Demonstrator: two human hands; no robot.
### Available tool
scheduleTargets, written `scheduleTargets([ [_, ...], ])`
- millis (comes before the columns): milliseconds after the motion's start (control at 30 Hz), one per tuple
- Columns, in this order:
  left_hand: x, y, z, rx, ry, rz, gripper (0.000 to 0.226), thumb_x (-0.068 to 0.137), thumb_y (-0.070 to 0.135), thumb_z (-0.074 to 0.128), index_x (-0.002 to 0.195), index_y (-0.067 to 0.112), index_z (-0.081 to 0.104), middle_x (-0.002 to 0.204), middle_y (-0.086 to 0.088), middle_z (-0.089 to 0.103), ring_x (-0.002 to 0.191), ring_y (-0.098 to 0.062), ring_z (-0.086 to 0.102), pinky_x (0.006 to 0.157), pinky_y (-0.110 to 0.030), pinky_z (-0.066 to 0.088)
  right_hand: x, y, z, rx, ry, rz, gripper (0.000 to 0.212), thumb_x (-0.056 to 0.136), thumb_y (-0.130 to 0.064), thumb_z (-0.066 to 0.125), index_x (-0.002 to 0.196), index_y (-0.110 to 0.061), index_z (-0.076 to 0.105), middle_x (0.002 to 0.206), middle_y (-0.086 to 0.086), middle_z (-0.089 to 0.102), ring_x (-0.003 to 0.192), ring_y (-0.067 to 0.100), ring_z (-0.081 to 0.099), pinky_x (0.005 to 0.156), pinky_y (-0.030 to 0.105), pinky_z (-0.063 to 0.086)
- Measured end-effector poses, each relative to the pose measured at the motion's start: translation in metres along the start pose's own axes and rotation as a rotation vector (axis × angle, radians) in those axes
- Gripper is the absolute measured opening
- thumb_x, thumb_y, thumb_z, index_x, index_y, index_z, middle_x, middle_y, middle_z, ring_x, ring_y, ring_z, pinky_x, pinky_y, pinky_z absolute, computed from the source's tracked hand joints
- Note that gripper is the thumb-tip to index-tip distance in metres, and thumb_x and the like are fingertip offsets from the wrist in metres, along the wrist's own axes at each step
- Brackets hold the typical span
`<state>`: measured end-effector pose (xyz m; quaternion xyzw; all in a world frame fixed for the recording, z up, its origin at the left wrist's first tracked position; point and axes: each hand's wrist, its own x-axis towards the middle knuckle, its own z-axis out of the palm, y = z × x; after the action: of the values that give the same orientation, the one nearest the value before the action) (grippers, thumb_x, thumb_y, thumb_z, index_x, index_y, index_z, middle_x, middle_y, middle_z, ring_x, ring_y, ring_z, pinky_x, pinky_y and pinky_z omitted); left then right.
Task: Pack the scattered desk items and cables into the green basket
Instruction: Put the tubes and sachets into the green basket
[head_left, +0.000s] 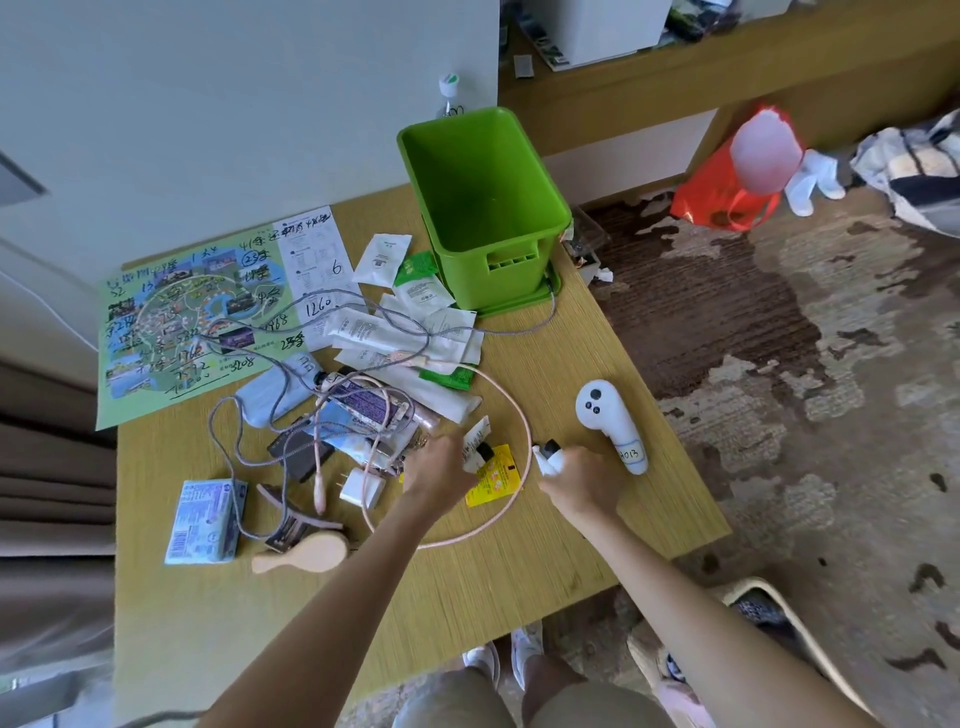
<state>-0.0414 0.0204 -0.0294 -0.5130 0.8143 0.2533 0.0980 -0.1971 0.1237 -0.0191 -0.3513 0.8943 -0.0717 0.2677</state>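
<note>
The green basket (493, 208) stands empty at the table's far right. My left hand (439, 470) grips a small white tube with a black cap (479, 441) over a yellow packet (493, 475). My right hand (584, 480) is closed on a small white bottle with a black top (548, 454), beside a white controller (613, 418). A pink cable (511, 400) loops around both hands. Grey cables (311, 415), sachets (384, 257), tubes and a white charger (363, 488) lie tangled mid-table.
A green map sheet (192, 317) lies at the far left. A blue tissue pack (205, 519) and a wooden brush (306, 556) sit near the front left. A red bag (727, 192) and clutter lie on the carpet to the right. The wall is behind the table.
</note>
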Motion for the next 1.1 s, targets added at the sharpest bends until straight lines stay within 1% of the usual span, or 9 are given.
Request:
scheduleTargets([
  [133,0.004,-0.002,-0.002,0.014,0.011,0.006,0.055,0.076,0.033,0.078,0.119,0.011,0.052,0.104,-0.005,0.06,0.082,-0.024,0.062,0.059,-0.033,0.047,-0.005,0.009,0.002,0.045,0.015,0.011,0.018,0.079,-0.018,0.07,0.071,-0.016,0.054,0.067,-0.003,0.052,0.056,0.014,0.048,0.041,0.021,0.022],
  [200,0.006,-0.004,-0.003,-0.035,-0.001,-0.009,0.051,0.077,0.032,0.077,0.117,0.011,0.054,0.091,-0.002,0.058,0.072,-0.02,0.059,0.052,-0.03,0.043,-0.008,0.012,0.003,0.073,0.012,0.001,0.02,0.079,-0.017,0.07,0.069,-0.015,0.053,0.065,-0.003,0.051,0.054,0.013,0.048,0.041,0.021,0.024],
  [267,0.007,-0.009,-0.003,-0.027,0.004,-0.035,0.038,0.077,0.031,0.075,0.1,0.009,0.055,0.071,0.004,0.05,0.058,-0.013,0.048,0.046,-0.027,0.038,-0.009,0.011,0.001,0.136,0.011,-0.004,0.022,0.078,-0.017,0.069,0.065,-0.015,0.052,0.061,-0.001,0.054,0.052,0.015,0.052,0.042,0.02,0.028],
  [367,0.006,-0.015,-0.007,-0.015,-0.03,-0.064,0.035,0.075,0.034,0.075,0.077,0.015,0.046,0.074,0.001,0.05,0.06,-0.014,0.046,0.053,-0.028,0.039,-0.006,0.002,-0.005,0.227,0.003,-0.046,0.019,0.076,-0.016,0.068,0.064,-0.01,0.054,0.065,0.015,0.067,0.06,0.028,0.067,0.047,0.023,0.033],
  [500,0.007,-0.018,-0.025,-0.189,-0.058,-0.071,0.031,0.073,0.029,0.076,0.084,0.007,0.056,0.08,-0.007,0.067,0.073,-0.025,0.065,0.066,-0.038,0.056,0.003,-0.018,-0.018,0.405,-0.028,-0.067,0.021,0.077,-0.014,0.066,0.063,-0.01,0.05,0.062,0.015,0.065,0.063,0.032,0.07,0.05,0.025,0.038],
  [633,0.013,-0.011,-0.07,-0.549,0.065,-0.055,0.022,0.075,0.019,0.076,0.079,0.002,0.062,0.073,-0.016,0.07,0.056,-0.024,0.059,0.055,-0.039,0.052,0.019,-0.043,-0.043,0.51,0.029,-0.108,0.035,0.076,-0.013,0.067,0.051,-0.016,0.042,0.047,0.002,0.052,0.051,0.027,0.061,0.047,0.024,0.034],
  [733,0.024,-0.002,-0.115,-0.739,0.195,-0.026,0.023,0.076,0.014,0.076,0.08,-0.004,0.063,0.073,-0.018,0.07,0.052,-0.022,0.057,0.052,-0.038,0.051,0.039,-0.065,-0.072,0.601,0.071,-0.135,0.029,0.076,-0.013,0.068,0.055,-0.014,0.048,0.051,0.003,0.057,0.047,0.022,0.063,0.049,0.03,0.043],
  [867,0.048,0.008,-0.169,-0.84,0.39,0.022,0.011,0.075,0.009,0.075,0.069,0.007,0.066,0.061,-0.004,0.067,0.047,-0.008,0.056,0.047,-0.022,0.046,0.072,-0.1,-0.118,0.63,0.132,-0.229,0.022,0.074,-0.015,0.069,0.058,-0.013,0.055,0.043,-0.005,0.059,0.04,0.007,0.061,0.044,0.022,0.044],
  [1100,0.095,0.011,-0.233,-0.972,0.552,-0.081,0.008,0.075,0.008,0.074,0.076,0.001,0.07,0.071,-0.015,0.07,0.056,-0.016,0.058,0.054,-0.026,0.047,0.139,-0.169,-0.184,0.585,0.146,-0.408,0.042,0.076,-0.011,0.069,0.046,-0.019,0.04,0.035,-0.007,0.048,0.036,0.007,0.059,0.035,0.016,0.033],
])
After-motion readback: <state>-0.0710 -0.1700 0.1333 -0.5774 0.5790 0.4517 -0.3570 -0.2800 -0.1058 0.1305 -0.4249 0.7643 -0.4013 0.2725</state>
